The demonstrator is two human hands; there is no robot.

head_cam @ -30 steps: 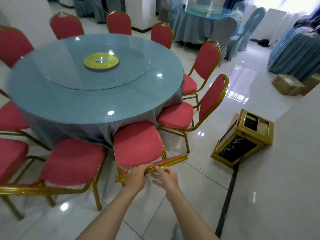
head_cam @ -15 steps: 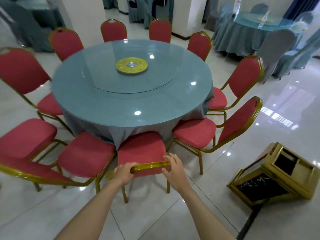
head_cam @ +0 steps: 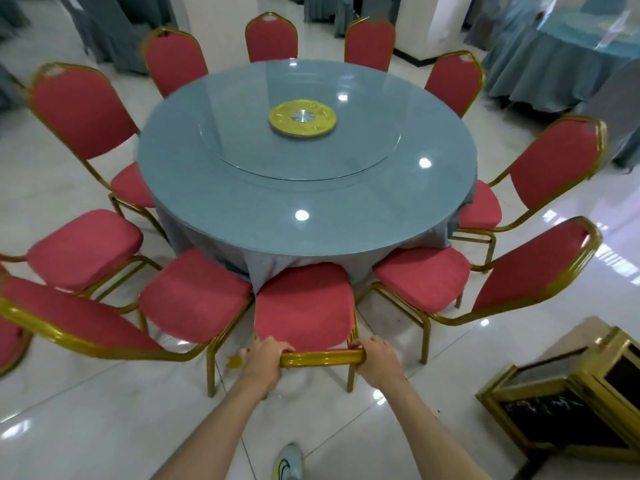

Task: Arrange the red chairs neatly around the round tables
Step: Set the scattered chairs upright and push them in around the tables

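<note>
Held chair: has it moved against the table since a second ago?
Yes, slightly: the chair has swung clockwise, its back rail now square to the round table.

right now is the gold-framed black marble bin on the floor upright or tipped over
Tipped over: the gold-framed black marble bin lies on its side on the white tiled floor, panel facing up.

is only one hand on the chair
No, the left hand and the right hand both grip the gold back rail of the chair.
</note>
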